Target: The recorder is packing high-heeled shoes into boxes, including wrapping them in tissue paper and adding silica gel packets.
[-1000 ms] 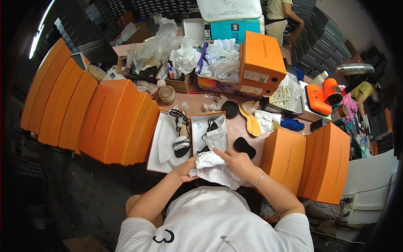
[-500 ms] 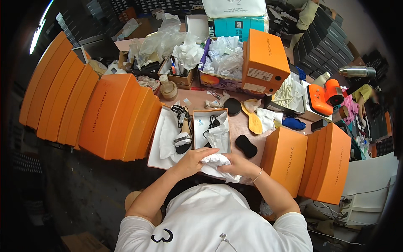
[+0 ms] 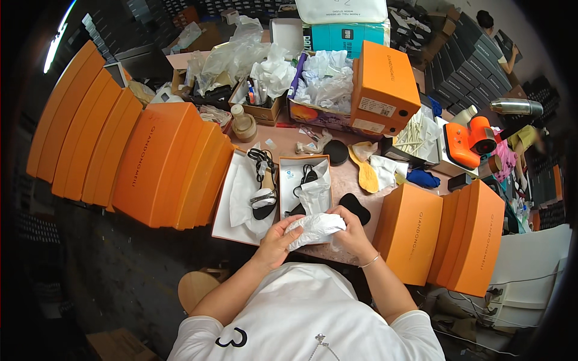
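A crumpled roll of white tissue paper [image 3: 317, 230] is held in front of my chest, at the table's near edge. My left hand [image 3: 277, 242] grips its left end, and my right hand [image 3: 353, 233] has the right end, fingers closed on it. Just beyond lies an open white-lined box part [image 3: 227, 225] with tissue and a black strappy sandal [image 3: 263, 207]. Beside it, an open shoebox [image 3: 304, 159] contains white tissue [image 3: 315, 194] and black straps, partly hidden by my hands and the paper. A black sole-shaped pad [image 3: 354, 208] rests beyond my right hand.
Orange shoeboxes [image 3: 155, 162] line the left side, with more orange shoeboxes [image 3: 402, 234] at right. Across the back stand a carton of crumpled paper [image 3: 325, 78], another orange box [image 3: 385, 87] and a glue jar [image 3: 243, 125]. A yellow insole-shaped piece [image 3: 367, 177] and blue cloth [image 3: 422, 177] lie right of centre.
The tissue paper has turned from a loose bunch into a longer, smoother roll. My right hand has moved up and outward, and my left hand has shifted to the roll's left end.
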A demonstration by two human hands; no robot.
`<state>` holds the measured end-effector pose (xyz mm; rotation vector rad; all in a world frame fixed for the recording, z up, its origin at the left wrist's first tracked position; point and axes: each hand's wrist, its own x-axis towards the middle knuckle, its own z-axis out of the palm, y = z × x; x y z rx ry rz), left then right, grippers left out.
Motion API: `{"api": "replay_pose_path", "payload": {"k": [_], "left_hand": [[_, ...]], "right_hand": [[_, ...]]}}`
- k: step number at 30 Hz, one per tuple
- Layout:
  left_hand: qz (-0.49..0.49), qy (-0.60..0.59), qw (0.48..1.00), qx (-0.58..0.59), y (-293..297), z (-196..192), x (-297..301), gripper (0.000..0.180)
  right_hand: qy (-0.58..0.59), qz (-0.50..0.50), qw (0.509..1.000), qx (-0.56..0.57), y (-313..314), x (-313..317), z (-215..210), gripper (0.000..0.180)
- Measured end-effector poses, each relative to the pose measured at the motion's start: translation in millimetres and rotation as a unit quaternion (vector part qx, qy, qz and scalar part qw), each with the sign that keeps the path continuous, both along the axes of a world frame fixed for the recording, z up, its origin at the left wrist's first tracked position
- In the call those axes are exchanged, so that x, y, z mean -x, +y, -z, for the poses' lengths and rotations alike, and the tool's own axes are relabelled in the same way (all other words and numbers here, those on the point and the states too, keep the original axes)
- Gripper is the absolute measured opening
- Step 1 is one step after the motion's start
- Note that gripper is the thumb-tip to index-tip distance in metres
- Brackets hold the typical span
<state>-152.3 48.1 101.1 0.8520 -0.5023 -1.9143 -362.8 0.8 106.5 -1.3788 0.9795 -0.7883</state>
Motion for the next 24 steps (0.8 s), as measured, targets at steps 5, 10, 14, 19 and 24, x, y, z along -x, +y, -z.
{"api": "replay_pose_path", "payload": {"k": [5,10,14,19,24], "left_hand": [[-0.034,0.125,0.988,-0.087,8,-7,23,0.04],[-0.086,-0.193,0.975,0.073,3,2,-16,0.034],[0.032,-0.37,0.914,0.164,6,-16,-16,0.036],[-0.126,-0.326,0.926,0.145,-3,-3,5,0.034],[-0.167,-0.532,0.762,0.328,-58,27,8,0.032]], "right_hand": [[-0.128,0.079,0.989,0.003,15,-40,32,0.047],[0.09,-0.071,0.99,0.088,11,-14,-6,0.075],[0.038,-0.129,0.981,0.138,19,-40,-17,0.084],[-0.219,-0.077,0.957,-0.174,45,-68,11,0.079],[-0.222,-0.029,0.916,-0.332,36,-49,18,0.047]]}}
